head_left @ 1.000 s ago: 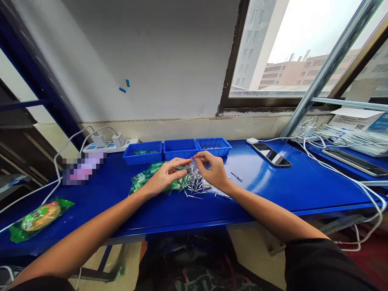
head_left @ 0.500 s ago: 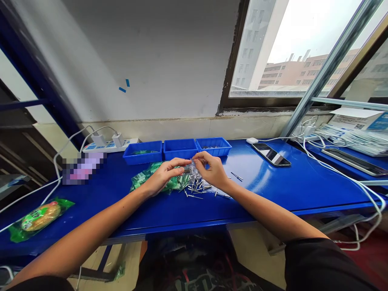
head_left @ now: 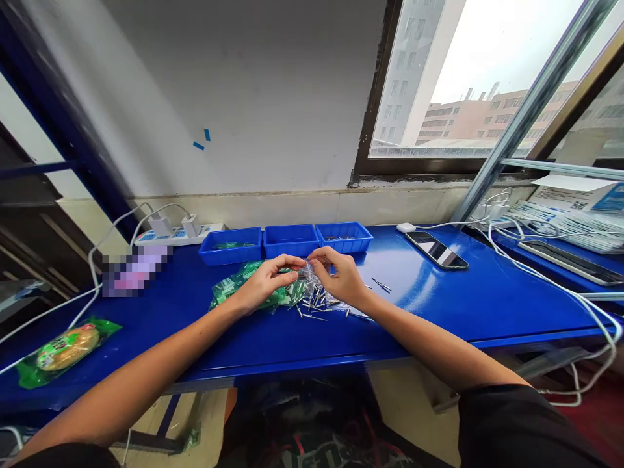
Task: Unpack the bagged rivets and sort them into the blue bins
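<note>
My left hand (head_left: 273, 279) and my right hand (head_left: 336, 273) meet above the middle of the blue table. Between their fingertips is a small clear plastic bag (head_left: 311, 278), gripped at its upper edge by both hands with thumbs and fingers closed. What is inside the bag is hard to make out. Under and beside my left hand lies a pile of green plastic bags (head_left: 229, 286). Loose silver blind rivets (head_left: 314, 302) with long thin pins are scattered below my hands, several reaching under my right wrist. A few rivets (head_left: 381, 286) lie apart to the right.
Three blue bins (head_left: 291, 249) stand in a row behind my hands; the left one holds green material. A phone (head_left: 436, 250) and white cables (head_left: 541, 276) lie to the right. A power strip (head_left: 209, 229) and a wrapped bun (head_left: 71, 348) are on the left.
My left fingertips have come closer to my right ones and closed on the bag's edge. The rivets and green bags stay where they were.
</note>
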Motion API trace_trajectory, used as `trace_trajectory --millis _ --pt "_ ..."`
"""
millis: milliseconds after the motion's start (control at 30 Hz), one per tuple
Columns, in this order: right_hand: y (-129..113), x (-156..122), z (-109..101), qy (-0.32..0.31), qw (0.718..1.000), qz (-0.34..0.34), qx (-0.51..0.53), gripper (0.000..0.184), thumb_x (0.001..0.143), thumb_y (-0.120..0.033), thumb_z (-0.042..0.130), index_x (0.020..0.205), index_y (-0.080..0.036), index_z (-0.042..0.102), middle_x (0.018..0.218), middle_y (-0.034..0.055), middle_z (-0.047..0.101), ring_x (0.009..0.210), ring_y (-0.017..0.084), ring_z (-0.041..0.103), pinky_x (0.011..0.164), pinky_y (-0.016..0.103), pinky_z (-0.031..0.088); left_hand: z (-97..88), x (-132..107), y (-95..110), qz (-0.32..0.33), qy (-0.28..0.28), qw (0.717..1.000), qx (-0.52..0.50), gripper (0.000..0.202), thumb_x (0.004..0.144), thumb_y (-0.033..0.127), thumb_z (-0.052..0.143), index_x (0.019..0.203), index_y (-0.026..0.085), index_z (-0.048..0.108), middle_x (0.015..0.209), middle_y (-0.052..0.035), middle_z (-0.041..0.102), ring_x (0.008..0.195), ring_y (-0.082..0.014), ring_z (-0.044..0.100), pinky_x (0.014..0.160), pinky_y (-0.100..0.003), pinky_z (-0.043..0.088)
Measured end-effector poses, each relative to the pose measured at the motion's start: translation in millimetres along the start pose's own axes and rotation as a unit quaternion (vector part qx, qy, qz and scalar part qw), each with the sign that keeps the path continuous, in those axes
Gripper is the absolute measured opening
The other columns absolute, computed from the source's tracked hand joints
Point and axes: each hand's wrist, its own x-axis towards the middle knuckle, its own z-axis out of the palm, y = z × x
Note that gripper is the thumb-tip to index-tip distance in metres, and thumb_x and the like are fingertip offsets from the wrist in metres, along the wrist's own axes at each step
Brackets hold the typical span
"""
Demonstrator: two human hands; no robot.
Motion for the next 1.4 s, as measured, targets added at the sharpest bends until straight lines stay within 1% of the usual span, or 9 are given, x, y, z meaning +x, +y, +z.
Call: trace_trajectory --millis 233,400,533,667,733,900,1067,1267,1400 --pt "1 0 0 0.010 1.000 -0.003 -0.010 0.008 0.082 -0.021 0.047 0.084 -0.021 0.055 0.060 -0.0021 0.057 0.053 0.010 0.048 0.052 0.025 0.039 0.5 0 1 0.008 0.012 1.000 -0.009 0.027 0.076 0.036 0.057 0.098 0.019 0.060 0.107 -0.0068 0.059 0.102 -0.0220 0.052 0.085 -0.034 0.043" --pt "9 5 -3 0.046 0.999 0.025 -0.011 0.006 0.079 -0.019 0.049 0.081 -0.020 0.054 0.055 -0.0043 0.050 0.049 0.009 0.043 0.050 0.025 0.036 3.3 -1 6 0.014 0.020 0.999 0.045 0.025 0.078 0.036 0.055 0.094 0.017 0.059 0.099 -0.0059 0.059 0.093 -0.0203 0.054 0.079 -0.033 0.046" --pt "9 6 -2 0.001 0.999 0.047 0.020 0.005 0.079 -0.018 0.050 0.080 -0.019 0.055 0.053 -0.0051 0.047 0.049 0.009 0.042 0.049 0.024 0.034 7.4 1 2 0.015 0.081 0.991 0.108 0.034 0.077 0.038 0.056 0.103 0.016 0.055 0.096 -0.0068 0.059 0.092 -0.0204 0.055 0.073 -0.031 0.046" --pt "2 0 4 -0.063 0.996 0.038 0.051 0.006 0.080 -0.017 0.050 0.083 -0.019 0.055 0.054 -0.0053 0.049 0.050 0.009 0.044 0.050 0.024 0.034 9.2 1 -1 0.023 0.072 0.980 0.186 0.025 0.080 0.039 0.052 0.084 0.016 0.059 0.081 -0.0036 0.061 0.076 -0.0168 0.056 0.066 -0.028 0.044" --pt "-2 -2 7 -0.073 0.994 0.042 0.069 0.009 0.080 -0.018 0.050 0.088 -0.018 0.054 0.055 -0.0058 0.048 0.051 0.009 0.044 0.050 0.024 0.035 8.2 2 -2 0.016 0.068 0.977 0.199 0.025 0.080 0.039 0.050 0.076 0.015 0.058 0.073 -0.0021 0.061 0.068 -0.0150 0.055 0.062 -0.027 0.042" --pt "0 0 5 -0.057 0.990 0.086 0.100 0.024 0.078 -0.022 0.052 0.101 -0.016 0.048 0.060 -0.0052 0.051 0.053 0.010 0.047 0.052 0.024 0.037 -2.9 7 -7 -0.017 0.096 0.975 0.197 0.021 0.076 0.035 0.053 0.074 0.015 0.058 0.070 -0.0020 0.061 0.063 -0.0135 0.054 0.058 -0.024 0.041" --pt "3 3 1 -0.070 0.990 0.101 0.074 0.023 0.079 -0.024 0.051 0.100 -0.015 0.049 0.060 -0.0046 0.051 0.053 0.010 0.046 0.053 0.025 0.037 -15.7 11 -15 -0.112 0.024 0.982 0.148 0.014 0.068 0.026 0.058 0.073 0.013 0.061 0.064 -0.0023 0.060 0.058 -0.0122 0.054 0.054 -0.022 0.040" --pt "2 2 1 -0.142 0.986 0.085 0.020 0.019 0.081 -0.024 0.051 0.097 -0.015 0.053 0.063 -0.0024 0.056 0.055 0.010 0.048 0.056 0.024 0.038 -19.4 11 -10 -0.117 0.049 0.986 0.105 0.014 0.067 0.025 0.060 0.073 0.012 0.061 0.062 -0.0013 0.059 0.055 -0.0103 0.053 0.052 -0.020 0.038" --pt "2 2 1 -0.189 0.979 0.076 -0.028 0.017 0.081 -0.023 0.052 0.096 -0.015 0.056 0.063 -0.0017 0.058 0.057 0.010 0.049 0.057 0.024 0.038 -24.6 11 -10 -0.143 0.001 0.985 0.097 0.016 0.066 0.028 0.061 0.071 0.013 0.058 0.057 0.0009 0.055 0.050 -0.0090 0.049 0.048 -0.020 0.034"
